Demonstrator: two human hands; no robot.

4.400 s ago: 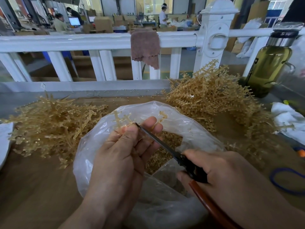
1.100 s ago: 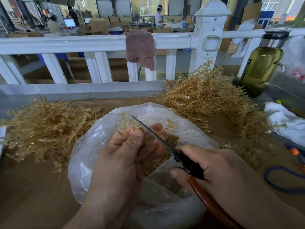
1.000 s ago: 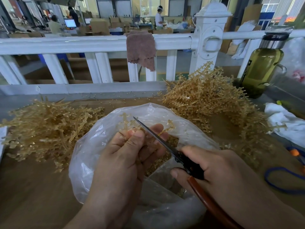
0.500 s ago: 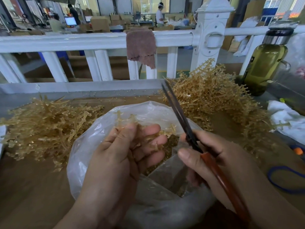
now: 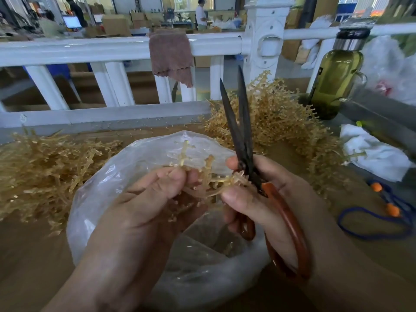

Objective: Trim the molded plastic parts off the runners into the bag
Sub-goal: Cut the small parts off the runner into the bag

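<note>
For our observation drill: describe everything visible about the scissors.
The scissors have two long, narrow, dark blades, metal by the look, slightly parted and pointing up and away. Their big loop handles are glossy reddish-brown. The right hand grips the handles, holding them over the bag. The end of a runner lies against the blades near the pivot.

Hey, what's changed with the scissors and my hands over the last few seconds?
The scissors swung from lying low across the runner to pointing up and away, blades slightly parted. The right hand keeps its grip on the handles; its thumb now touches the runner's end. The left hand still holds the runner over the bag; the bottle stayed put.
</note>
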